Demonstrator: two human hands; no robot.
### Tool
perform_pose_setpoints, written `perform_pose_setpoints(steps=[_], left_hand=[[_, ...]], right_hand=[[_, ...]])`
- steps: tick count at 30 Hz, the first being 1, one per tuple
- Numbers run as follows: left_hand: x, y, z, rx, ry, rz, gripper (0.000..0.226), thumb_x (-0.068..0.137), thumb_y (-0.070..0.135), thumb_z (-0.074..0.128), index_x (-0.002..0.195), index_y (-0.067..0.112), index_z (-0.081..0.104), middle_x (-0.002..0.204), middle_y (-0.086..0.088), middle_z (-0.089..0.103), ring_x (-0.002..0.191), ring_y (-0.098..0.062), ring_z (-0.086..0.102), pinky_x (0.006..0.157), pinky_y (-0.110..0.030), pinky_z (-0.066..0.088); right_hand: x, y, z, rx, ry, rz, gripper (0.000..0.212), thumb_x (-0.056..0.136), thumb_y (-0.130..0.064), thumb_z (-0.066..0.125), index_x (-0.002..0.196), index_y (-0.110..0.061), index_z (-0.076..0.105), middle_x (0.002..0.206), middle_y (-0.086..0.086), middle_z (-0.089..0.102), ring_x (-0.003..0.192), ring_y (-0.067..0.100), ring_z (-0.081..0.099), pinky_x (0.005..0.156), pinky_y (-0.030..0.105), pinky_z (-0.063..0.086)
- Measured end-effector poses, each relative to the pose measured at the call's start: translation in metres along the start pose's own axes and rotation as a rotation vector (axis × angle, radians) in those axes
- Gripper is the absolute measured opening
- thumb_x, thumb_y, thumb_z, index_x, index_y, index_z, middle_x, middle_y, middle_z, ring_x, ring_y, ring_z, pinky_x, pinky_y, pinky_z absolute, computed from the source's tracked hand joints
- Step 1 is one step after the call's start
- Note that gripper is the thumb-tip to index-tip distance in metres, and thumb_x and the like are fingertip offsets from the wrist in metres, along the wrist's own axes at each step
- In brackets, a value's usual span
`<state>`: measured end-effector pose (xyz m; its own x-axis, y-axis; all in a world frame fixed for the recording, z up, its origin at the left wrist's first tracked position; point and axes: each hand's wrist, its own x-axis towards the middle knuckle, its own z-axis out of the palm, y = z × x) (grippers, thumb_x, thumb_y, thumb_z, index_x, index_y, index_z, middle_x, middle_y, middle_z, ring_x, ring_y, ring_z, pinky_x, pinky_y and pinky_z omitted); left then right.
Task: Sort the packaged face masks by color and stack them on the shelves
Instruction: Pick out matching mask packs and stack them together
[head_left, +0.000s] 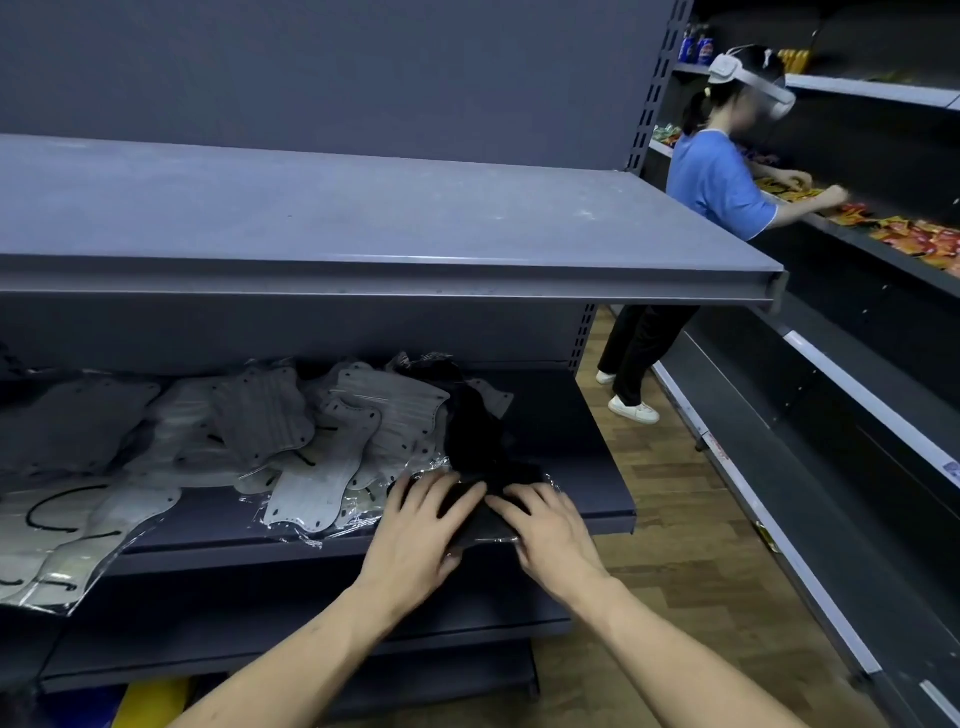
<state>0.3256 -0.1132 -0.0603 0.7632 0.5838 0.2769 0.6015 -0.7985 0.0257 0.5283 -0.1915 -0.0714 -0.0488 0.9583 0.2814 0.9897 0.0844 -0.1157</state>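
Note:
A black packaged mask (480, 512) lies at the front right of the middle shelf (587, 499), partly over its edge. My left hand (418, 530) and my right hand (545, 527) both lie on it, fingers spread and pointing inward, and the thumbs appear to reach under its front edge. More black masks (475, 431) are heaped just behind. A loose pile of white and grey packaged masks (322, 431) in clear wrappers covers the shelf to the left. Further white masks with black ear loops (67, 525) hang over the shelf edge at far left.
The upper shelf (363, 234) juts out above the masks. A lower shelf (311, 623) lies under my arms. Another person (717, 197) in a blue shirt and headset works at a snack shelf (914, 239) to the right, across a wooden floor aisle (675, 519).

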Motion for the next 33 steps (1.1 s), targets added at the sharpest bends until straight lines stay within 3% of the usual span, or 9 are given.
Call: perform_pose_setpoints(steps=[4, 9, 12, 15, 17, 22, 25, 29, 33], left_hand=[[0.001, 0.011, 0.004, 0.151, 0.199, 0.151, 0.055, 0.076, 0.017, 0.065, 0.131, 0.02, 0.06, 0.111, -0.001, 0.063, 0.104, -0.025, 0.057, 0.099, -0.049, 0.041], [0.004, 0.013, 0.005, 0.163, 0.001, -0.087, 0.061, 0.054, 0.023, 0.085, 0.113, 0.015, 0.07, 0.09, -0.004, 0.064, 0.079, -0.027, 0.06, 0.079, -0.043, 0.05], [0.006, 0.014, 0.002, 0.136, -0.027, -0.092, 0.054, 0.047, 0.027, 0.088, 0.098, 0.017, 0.073, 0.085, -0.004, 0.062, 0.075, -0.026, 0.061, 0.07, -0.04, 0.054], [0.008, 0.017, 0.0, 0.083, -0.018, -0.04, 0.053, 0.041, 0.029, 0.09, 0.09, 0.02, 0.069, 0.083, 0.0, 0.061, 0.073, -0.022, 0.061, 0.068, -0.035, 0.053], [0.006, 0.018, 0.0, 0.05, -0.02, -0.045, 0.053, 0.045, 0.026, 0.089, 0.092, 0.021, 0.064, 0.086, 0.001, 0.06, 0.076, -0.022, 0.061, 0.07, -0.034, 0.054], [-0.002, 0.014, 0.004, 0.061, -0.168, -0.215, 0.065, 0.063, 0.046, 0.078, 0.114, 0.014, 0.053, 0.119, -0.009, 0.057, 0.114, -0.031, 0.056, 0.101, -0.051, 0.045], [-0.002, 0.014, 0.005, 0.1, -0.208, -0.254, 0.071, 0.072, 0.054, 0.066, 0.125, 0.012, 0.045, 0.136, -0.014, 0.046, 0.129, -0.034, 0.042, 0.111, -0.054, 0.031], [0.002, 0.019, 0.001, 0.158, -0.19, -0.199, 0.069, 0.076, 0.056, 0.058, 0.128, 0.013, 0.042, 0.132, -0.012, 0.047, 0.123, -0.032, 0.042, 0.113, -0.053, 0.025], [0.001, 0.019, 0.0, 0.177, -0.236, -0.18, 0.091, 0.078, 0.057, 0.061, 0.149, 0.014, 0.025, 0.137, -0.016, 0.038, 0.13, -0.035, 0.036, 0.118, -0.056, 0.015]], right_hand=[[-0.001, -0.013, 0.003, -0.022, -0.006, 0.011, 0.085, 0.046, -0.013, 0.089, 0.127, -0.024, 0.064, 0.119, -0.004, 0.063, 0.106, 0.02, 0.058, 0.087, 0.035, 0.055], [-0.004, -0.014, 0.009, -0.025, 0.044, 0.027, 0.066, 0.07, -0.039, 0.071, 0.132, -0.02, 0.06, 0.13, -0.003, 0.06, 0.121, 0.019, 0.046, 0.099, 0.044, 0.05], [-0.003, -0.017, 0.007, -0.021, -0.011, 0.081, 0.073, 0.078, -0.064, 0.056, 0.139, -0.024, 0.054, 0.149, 0.004, 0.045, 0.144, 0.027, 0.031, 0.116, 0.057, 0.028], [0.004, -0.017, 0.006, -0.007, -0.176, 0.199, 0.098, 0.075, -0.082, 0.044, 0.157, -0.033, 0.02, 0.166, 0.002, 0.01, 0.154, 0.029, 0.001, 0.122, 0.057, 0.002], [0.007, -0.016, 0.002, -0.011, -0.229, 0.248, 0.101, 0.078, -0.078, 0.05, 0.159, -0.034, 0.009, 0.167, 0.002, 0.006, 0.154, 0.026, 0.001, 0.122, 0.051, 0.005], [0.006, -0.005, -0.011, -0.049, -0.166, 0.231, 0.076, 0.085, -0.042, 0.063, 0.153, -0.03, 0.033, 0.151, -0.002, 0.039, 0.138, 0.021, 0.033, 0.112, 0.038, 0.031], [0.006, -0.004, -0.014, -0.009, -0.136, 0.185, 0.08, 0.081, -0.057, 0.059, 0.152, -0.03, 0.034, 0.148, 0.001, 0.04, 0.136, 0.023, 0.033, 0.112, 0.04, 0.03], [0.012, 0.001, -0.005, 0.039, -0.314, 0.146, 0.119, 0.066, -0.08, 0.055, 0.159, -0.032, -0.003, 0.166, 0.009, -0.005, 0.152, 0.03, -0.012, 0.122, 0.055, -0.003], [0.013, 0.003, -0.006, -0.02, -0.348, 0.152, 0.115, 0.072, -0.079, 0.054, 0.159, -0.026, 0.001, 0.161, 0.01, 0.016, 0.148, 0.031, 0.013, 0.121, 0.05, 0.012]])
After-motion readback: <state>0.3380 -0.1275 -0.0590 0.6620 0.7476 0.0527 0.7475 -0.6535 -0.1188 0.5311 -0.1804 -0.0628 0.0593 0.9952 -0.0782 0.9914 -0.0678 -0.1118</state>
